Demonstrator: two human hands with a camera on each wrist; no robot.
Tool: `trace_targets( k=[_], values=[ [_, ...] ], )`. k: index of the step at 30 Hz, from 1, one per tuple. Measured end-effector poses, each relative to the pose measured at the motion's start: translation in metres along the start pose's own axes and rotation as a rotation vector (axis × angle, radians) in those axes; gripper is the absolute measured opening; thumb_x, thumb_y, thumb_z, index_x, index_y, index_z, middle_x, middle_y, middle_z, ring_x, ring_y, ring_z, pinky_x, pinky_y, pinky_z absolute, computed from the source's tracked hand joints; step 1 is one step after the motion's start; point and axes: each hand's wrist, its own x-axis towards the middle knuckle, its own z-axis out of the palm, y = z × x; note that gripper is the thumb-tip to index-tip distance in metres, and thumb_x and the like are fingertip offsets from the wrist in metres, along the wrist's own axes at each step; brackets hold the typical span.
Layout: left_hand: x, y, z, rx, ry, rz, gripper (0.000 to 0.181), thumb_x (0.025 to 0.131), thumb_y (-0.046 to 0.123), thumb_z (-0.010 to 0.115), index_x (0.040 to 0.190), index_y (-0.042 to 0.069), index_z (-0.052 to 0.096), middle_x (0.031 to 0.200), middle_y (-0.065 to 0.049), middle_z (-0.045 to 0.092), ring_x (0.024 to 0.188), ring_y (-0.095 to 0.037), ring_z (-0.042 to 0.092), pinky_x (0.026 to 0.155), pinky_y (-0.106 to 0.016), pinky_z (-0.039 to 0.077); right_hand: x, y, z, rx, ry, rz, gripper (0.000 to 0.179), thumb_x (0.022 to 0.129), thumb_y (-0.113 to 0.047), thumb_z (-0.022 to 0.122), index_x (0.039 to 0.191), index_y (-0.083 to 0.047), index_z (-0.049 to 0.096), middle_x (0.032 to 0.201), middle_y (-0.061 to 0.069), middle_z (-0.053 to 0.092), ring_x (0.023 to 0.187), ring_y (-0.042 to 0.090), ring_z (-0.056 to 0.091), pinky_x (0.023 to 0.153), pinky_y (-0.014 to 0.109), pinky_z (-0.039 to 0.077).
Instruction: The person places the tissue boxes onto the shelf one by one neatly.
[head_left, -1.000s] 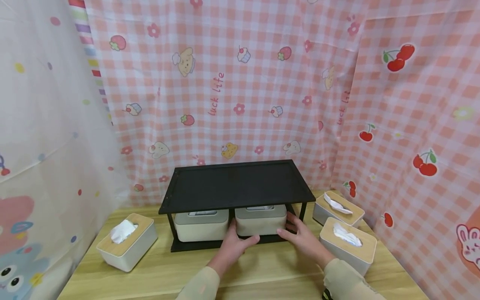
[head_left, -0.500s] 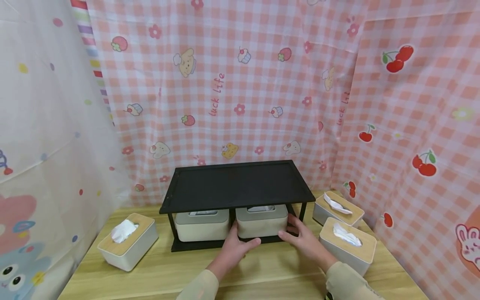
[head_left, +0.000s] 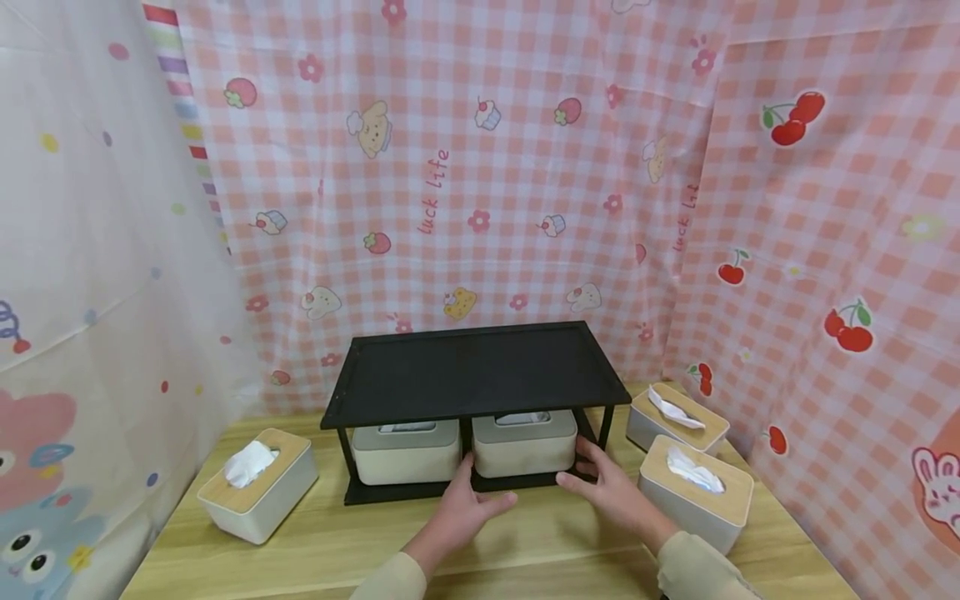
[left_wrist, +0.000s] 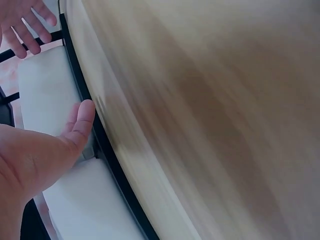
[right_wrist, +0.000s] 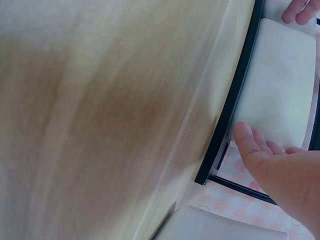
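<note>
Two pale tissue boxes with grey lids stand side by side on the lower level of a black two-tier rack (head_left: 480, 371). My left hand (head_left: 459, 504) is at the left end of the right-hand tissue box (head_left: 525, 454), fingers pointing into the gap beside the left-hand tissue box (head_left: 407, 462). At the other end of the right-hand box is my right hand (head_left: 611, 492), with its fingers extended and thumb spread. In the right wrist view its fingertips (right_wrist: 245, 132) lie close to the box's end; contact is unclear. Neither hand is curled around the box.
A wood-topped tissue box (head_left: 258, 483) sits left of the rack. Two more stand to its right, one nearer (head_left: 693, 500) and one behind (head_left: 667, 412). All rest on a wooden table (head_left: 525, 558) with checked and patterned curtains (head_left: 480, 167) around it.
The right-hand box has come slightly forward on the rack. Both hands have drawn back a little towards me, and their fingers reach less far along its ends.
</note>
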Motion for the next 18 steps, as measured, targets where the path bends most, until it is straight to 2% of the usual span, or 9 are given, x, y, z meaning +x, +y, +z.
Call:
trace_targets(
  k=[2,8,13,18],
  values=[
    [-0.006,-0.002,-0.004,0.025,-0.012,-0.004,0.12,0.093,0.053,0.08,0.168,-0.009,0.008,0.148,-0.035,0.052,0.12,-0.034,0.066,0.101,-0.058,0.056,-0.001,0.0,0.0,-0.004,-0.009,0.002,0.095,0.102,-0.042,0.073,0.168,0.002,0.022,0.172,0.029,0.031,0.15,0.048,0.046,0.12,0.059,0.044],
    [-0.025,-0.009,-0.014,0.055,-0.057,-0.005,0.121,0.092,0.06,0.079,0.168,-0.006,0.012,0.166,-0.04,0.028,0.133,-0.046,0.06,0.106,-0.064,0.054,-0.008,-0.001,0.001,0.0,-0.057,0.003,0.093,0.102,-0.043,0.072,0.169,-0.001,0.023,0.171,0.029,0.033,0.149,0.047,0.048,0.118,0.059,0.046],
    [-0.041,-0.015,-0.027,0.094,-0.072,-0.04,0.118,0.093,0.063,0.076,0.169,-0.004,0.015,0.165,-0.039,0.032,0.132,-0.044,0.062,0.103,-0.064,0.055,-0.015,-0.002,0.004,-0.02,-0.083,-0.03,0.09,0.103,-0.039,0.072,0.168,0.001,0.024,0.169,0.03,0.035,0.148,0.048,0.05,0.118,0.059,0.046],
    [-0.054,-0.022,-0.043,0.137,-0.047,-0.07,0.115,0.093,0.06,0.077,0.168,-0.004,0.018,0.162,-0.039,0.038,0.126,-0.039,0.064,0.097,-0.06,0.057,-0.02,-0.004,0.009,-0.042,-0.109,-0.065,0.089,0.103,-0.04,0.072,0.167,0.002,0.026,0.167,0.031,0.038,0.145,0.046,0.052,0.116,0.056,0.05]
  ],
)
